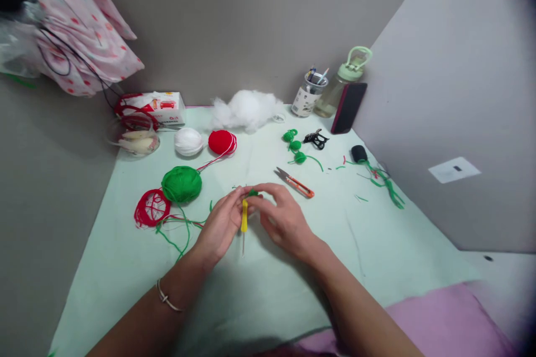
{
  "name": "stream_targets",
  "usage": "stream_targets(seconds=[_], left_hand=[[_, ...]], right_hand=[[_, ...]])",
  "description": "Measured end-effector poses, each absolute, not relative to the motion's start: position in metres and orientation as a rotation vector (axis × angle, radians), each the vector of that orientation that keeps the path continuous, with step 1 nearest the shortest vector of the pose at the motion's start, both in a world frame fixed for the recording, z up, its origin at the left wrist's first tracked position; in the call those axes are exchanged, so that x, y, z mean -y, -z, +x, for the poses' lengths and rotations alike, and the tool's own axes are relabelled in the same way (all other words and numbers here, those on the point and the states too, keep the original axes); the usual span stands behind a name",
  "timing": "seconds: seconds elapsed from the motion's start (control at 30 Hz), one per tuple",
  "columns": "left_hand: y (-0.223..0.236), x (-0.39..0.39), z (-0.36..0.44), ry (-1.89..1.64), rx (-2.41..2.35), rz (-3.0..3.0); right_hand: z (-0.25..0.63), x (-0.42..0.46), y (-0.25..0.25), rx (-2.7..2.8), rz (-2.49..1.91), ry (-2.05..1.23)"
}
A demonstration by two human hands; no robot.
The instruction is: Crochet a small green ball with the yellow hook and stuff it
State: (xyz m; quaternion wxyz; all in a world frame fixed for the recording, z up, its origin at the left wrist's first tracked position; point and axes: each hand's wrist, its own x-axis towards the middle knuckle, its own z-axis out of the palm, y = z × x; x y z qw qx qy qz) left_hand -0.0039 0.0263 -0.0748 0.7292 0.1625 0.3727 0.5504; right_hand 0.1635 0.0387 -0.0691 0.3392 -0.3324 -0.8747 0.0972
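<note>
Desk (389, 251): pale green top; clock read from the hands. White stuffing (247, 109) at 12. Left hand (224, 220): fingers at the small green piece (253, 193), partly hidden, can't tell if that grip is closed. Right hand (287, 220): grip closed, thumb and index pinching the same piece. Green yarn ball (181, 184) between 9 and 10, green strands (184, 240) loose around 8. Red yarn ball (221, 143) at 11. Orange snips (298, 184) lying at 2. Yellow-handled hook (244, 217) between the hands, shaft to 6; can't tell which hand carries it. Small green piece: dead center, at the fingertips, mostly covered.
</note>
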Motion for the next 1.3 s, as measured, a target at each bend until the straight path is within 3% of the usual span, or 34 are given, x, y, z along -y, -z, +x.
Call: stream_targets(seconds=[0.13, 0.33, 0.53, 0.63, 0.7, 0.83, 1.03, 1.17, 1.3], left_hand=[[0.066, -0.023, -0.003, -1.156, -0.742, 0.353], [0.053, -0.014, -0.002, -1.027, -0.694, 0.429], [0.036, -0.009, -0.011, -0.953, -0.926, 0.817], [0.028, -0.010, -0.015, -1.141, -1.121, 0.948], [0.026, -0.011, -0.016, -1.302, -1.234, 0.948], [0.029, -0.012, -0.008, -1.344, -1.255, 0.892], [0.019, -0.013, -0.014, -1.015, -0.821, 0.586], [-0.016, -0.024, -0.035, -1.370, -0.719, 0.347], [-0.033, -0.026, -0.033, -1.636, -0.711, 0.585]], right_hand=[[0.154, -0.036, 0.069, 2.446, -0.822, -0.130], [0.162, -0.036, 0.066, 2.251, -0.903, -0.259], [0.168, -0.040, 0.054, 1.433, -1.114, -1.056], [0.168, -0.044, 0.049, 1.038, -1.097, -1.436], [0.165, -0.044, 0.046, 0.911, -1.062, -1.520], [0.160, -0.039, 0.038, 0.867, -1.019, -1.556], [0.164, -0.034, 0.028, 0.791, -0.966, -1.447], [0.168, -0.034, 0.030, 0.801, -0.992, -1.337], [0.163, -0.025, 0.029, 0.924, -1.066, -1.189]])
